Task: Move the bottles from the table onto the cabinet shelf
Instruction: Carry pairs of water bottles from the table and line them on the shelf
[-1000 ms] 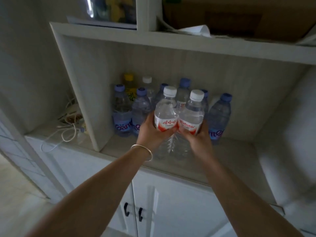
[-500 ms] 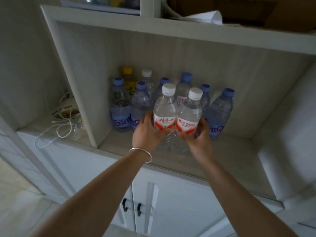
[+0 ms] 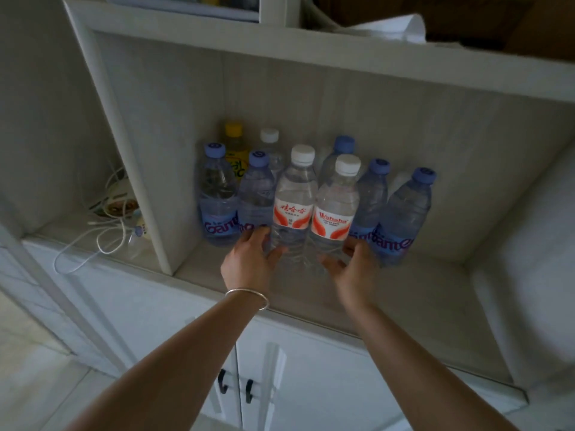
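Bottles: two white-capped Wahaha bottles (image 3: 314, 213) upright on cabinet shelf (image 3: 389, 293)
Hands: left hand (image 3: 249, 262), right hand (image 3: 350, 265) loosely cupping bases
Next: let go, fetch more

Straight beyond my left hand (image 3: 249, 265) and right hand (image 3: 353, 269), the two white-capped bottles (image 3: 314, 209) and the blue-capped bottles (image 3: 404, 216) behind them block the way. I see bare shelf (image 3: 435, 293) right of my right hand. A divider panel (image 3: 137, 169) walls off my left.
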